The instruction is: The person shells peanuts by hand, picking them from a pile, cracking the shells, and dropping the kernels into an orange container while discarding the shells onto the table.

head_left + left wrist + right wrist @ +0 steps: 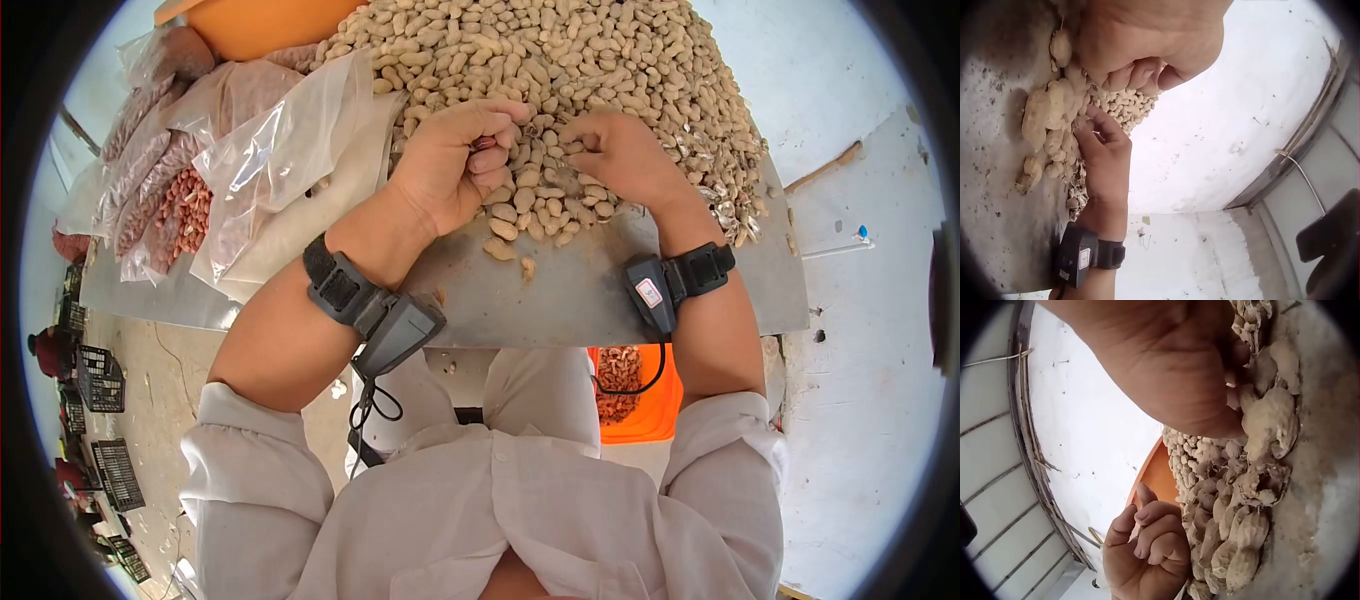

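In the head view, my left hand (455,165) has its fingers curled round dark red peanut kernels (483,143), near the front of a heap of unshelled peanuts (540,60). My right hand (625,155) reaches into the same heap, thumb and forefinger bent and a little apart. The right wrist view shows its fingers down beside a peanut shell (1269,422), and my left hand (1150,550) with curled fingers beyond. In the left wrist view, my right hand (1107,159) touches the pile; the left palm is hidden.
Clear bags (150,190) of red kernels and an orange basin (260,25) are at the back left. Loose peanuts lie near the metal table's front edge (560,335). Below it is an orange container (650,415) with reddish contents. Broken shells (735,205) lie at the right.
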The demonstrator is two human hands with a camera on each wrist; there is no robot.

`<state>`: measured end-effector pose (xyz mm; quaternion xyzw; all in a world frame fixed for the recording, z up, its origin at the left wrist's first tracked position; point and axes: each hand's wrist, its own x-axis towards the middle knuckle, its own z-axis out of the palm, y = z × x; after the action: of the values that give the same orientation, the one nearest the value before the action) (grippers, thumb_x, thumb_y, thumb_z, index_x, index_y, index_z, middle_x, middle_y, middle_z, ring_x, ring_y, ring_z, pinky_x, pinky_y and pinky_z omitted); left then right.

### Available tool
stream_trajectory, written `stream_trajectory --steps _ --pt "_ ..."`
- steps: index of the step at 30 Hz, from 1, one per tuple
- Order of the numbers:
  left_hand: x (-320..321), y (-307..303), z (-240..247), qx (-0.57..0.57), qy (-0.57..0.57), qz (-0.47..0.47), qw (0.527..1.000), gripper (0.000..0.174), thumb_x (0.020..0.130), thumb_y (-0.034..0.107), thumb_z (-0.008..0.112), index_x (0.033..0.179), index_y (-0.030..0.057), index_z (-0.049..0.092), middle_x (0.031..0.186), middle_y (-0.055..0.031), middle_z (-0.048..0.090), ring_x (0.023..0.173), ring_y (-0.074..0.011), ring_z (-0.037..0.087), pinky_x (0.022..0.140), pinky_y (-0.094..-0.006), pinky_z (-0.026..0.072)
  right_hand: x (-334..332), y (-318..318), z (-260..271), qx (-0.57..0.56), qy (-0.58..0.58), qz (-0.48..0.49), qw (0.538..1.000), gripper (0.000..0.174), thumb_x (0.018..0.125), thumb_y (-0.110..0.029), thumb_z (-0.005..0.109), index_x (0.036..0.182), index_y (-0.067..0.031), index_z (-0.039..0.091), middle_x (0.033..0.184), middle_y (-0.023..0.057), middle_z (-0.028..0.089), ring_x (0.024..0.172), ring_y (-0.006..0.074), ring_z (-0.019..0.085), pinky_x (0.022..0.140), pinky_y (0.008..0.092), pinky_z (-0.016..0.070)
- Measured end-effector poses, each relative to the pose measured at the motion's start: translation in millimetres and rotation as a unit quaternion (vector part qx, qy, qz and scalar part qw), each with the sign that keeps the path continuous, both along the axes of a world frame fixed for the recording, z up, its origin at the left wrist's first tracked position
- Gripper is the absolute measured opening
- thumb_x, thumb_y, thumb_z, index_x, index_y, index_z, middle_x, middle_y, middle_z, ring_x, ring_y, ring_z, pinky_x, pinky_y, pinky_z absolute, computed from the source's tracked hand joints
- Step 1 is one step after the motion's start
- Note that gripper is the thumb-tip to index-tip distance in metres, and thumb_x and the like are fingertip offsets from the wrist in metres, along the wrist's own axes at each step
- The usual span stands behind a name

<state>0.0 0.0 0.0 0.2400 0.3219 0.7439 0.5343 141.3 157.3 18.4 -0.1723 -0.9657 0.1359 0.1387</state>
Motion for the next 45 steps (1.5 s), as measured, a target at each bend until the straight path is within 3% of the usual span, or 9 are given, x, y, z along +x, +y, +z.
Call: stream_trajectory --steps 5,8,17,26,29,32,35,41,45 --pt "2.1 -1.0 0.7 -0.01 0.012 0.004 1.0 0.022 0.084 0.006 0.05 0.104 -0.0022 0.054 0.069 -0.001 0.047 0.05 -0.0054 0.031 0.044 -0.0191 0.0271 -1.9 4.2 -9.1 -0.04 0.049 0.016 0.998 0.017 0.072 -0.004 0.064 0.089 -0.0011 0.064 0.073 0.0062 0.053 0.068 0.0167 0.053 0.062 0.0287 0.0438" --pt "2.7 -0.2 0.4 -0.008 0.02 0.006 1.0 0.022 0.084 0.005 0.05 0.104 -0.0019 0.054 0.069 -0.0004 0.047 0.05 -0.0049 0.031 0.043 -0.0184 0.0263 -0.2 7.3 -9.2 -0.052 0.079 0.028 0.995 0.015 0.072 -0.009 0.063 0.087 -0.0056 0.066 0.078 0.011 0.059 0.073 0.0256 0.058 0.066 0.034 0.0467" --pt "11.5 2.1 -1.5 -0.016 0.093 0.017 0.995 0.02 0.088 0.013 0.057 0.103 0.0002 0.06 0.071 0.0011 0.048 0.049 -0.0042 0.033 0.043 -0.0181 0.0261 0.4 -18.7 6.0 -0.305 0.275 0.157 0.898 0.014 0.077 -0.006 0.067 0.09 -0.0026 0.066 0.08 -0.0014 0.058 0.072 0.0042 0.052 0.061 0.0182 0.0422" --pt "6.8 3.8 -4.8 0.018 0.049 -0.052 0.997 0.018 0.092 0.019 0.051 0.086 0.0036 0.057 0.071 0.0021 0.049 0.049 -0.004 0.031 0.043 -0.0182 0.0251 -4.2 -24.3 2.5 -0.322 0.284 0.187 0.884 0.014 0.079 -0.007 0.065 0.093 -0.0029 0.066 0.083 -0.0006 0.06 0.07 0.0054 0.053 0.062 0.0192 0.0437" --pt "7.7 4.2 -4.2 0.0 0.059 -0.043 0.997 0.019 0.093 0.02 0.05 0.093 0.0026 0.057 0.071 0.002 0.048 0.049 -0.0042 0.03 0.043 -0.0183 0.0248 -5.0 -24.1 1.9 -0.285 0.292 0.188 0.893 0.013 0.083 -0.008 0.061 0.094 -0.0024 0.064 0.082 -0.0002 0.059 0.068 0.0056 0.053 0.062 0.0197 0.0439" --pt "11.3 4.5 -1.8 -0.016 0.074 0.052 0.996 0.022 0.092 0.018 0.052 0.105 0.0018 0.056 0.07 0.0023 0.048 0.05 -0.004 0.029 0.043 -0.0182 0.025 -7.0 -31.1 8.0 -0.384 0.311 0.156 0.855 0.011 0.086 -0.008 0.055 0.093 -0.0023 0.062 0.082 0.0001 0.059 0.068 0.006 0.054 0.06 0.0213 0.044" --pt "13.8 1.9 2.1 0.006 0.083 0.041 0.996 0.028 0.089 0.015 0.056 0.114 0.0015 0.054 0.072 0.0035 0.048 0.05 -0.0036 0.031 0.043 -0.0178 0.0258 -6.5 -25.9 3.1 -0.379 0.303 0.149 0.861 0.013 0.088 -0.011 0.052 0.091 -0.001 0.06 0.08 0.0026 0.061 0.067 0.0082 0.055 0.059 0.0238 0.044" --pt "24.5 3.5 1.9 0.003 0.17 0.058 0.984 0.032 0.082 0.012 0.066 0.11 0.0011 0.057 0.072 0.0041 0.051 0.053 -0.0016 0.037 0.044 -0.0161 0.028 -9.1 -39.9 -2.1 -0.122 0.287 0.103 0.944 0.018 0.084 -0.015 0.056 0.093 0.0004 0.06 0.076 0.007 0.063 0.069 0.0123 0.058 0.061 0.0268 0.0463" --pt "20.8 2.2 1.2 0.003 0.173 0.041 0.984 0.028 0.086 0.012 0.06 0.112 0.0012 0.056 0.081 0.0014 0.056 0.051 -0.0031 0.035 0.044 -0.0163 0.0281 -10.7 -43.2 -3.6 -0.204 0.28 0.097 0.933 0.019 0.083 -0.011 0.056 0.099 -0.0024 0.061 0.077 0.0063 0.062 0.069 0.0121 0.059 0.062 0.0253 0.0467"
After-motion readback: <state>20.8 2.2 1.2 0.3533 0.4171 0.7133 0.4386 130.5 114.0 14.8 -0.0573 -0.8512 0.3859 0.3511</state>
